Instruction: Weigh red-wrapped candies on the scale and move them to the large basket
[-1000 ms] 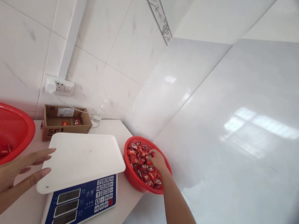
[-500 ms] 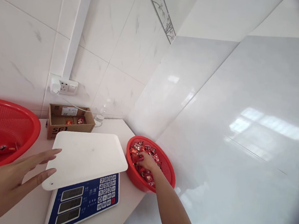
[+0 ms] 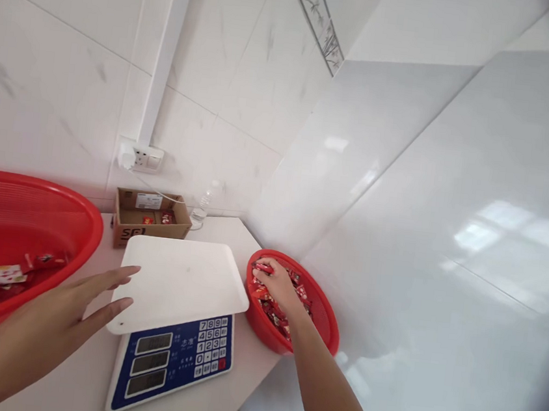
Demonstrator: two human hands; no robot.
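My right hand [image 3: 280, 286] is inside a small red basket [image 3: 326, 315] full of red wrapped candies [image 3: 285, 324], its fingers closed round a few of them at the basket's left rim. My left hand [image 3: 72, 305] hovers open, fingers stretched out, just left of the white tray [image 3: 180, 284] of a blue electronic scale [image 3: 175, 355]. It holds nothing. The scale's tray is bare.
A large red basket [image 3: 32, 219] with some red packets stands at the far left. A cardboard box [image 3: 151, 219] with a few candies and a clear bottle [image 3: 201, 211] sit at the back by the tiled wall. The table edge drops off right of the small basket.
My right hand has moved from the basket's middle to its left rim and closed on candies. My left hand stays open beside the scale. The view has shifted right.
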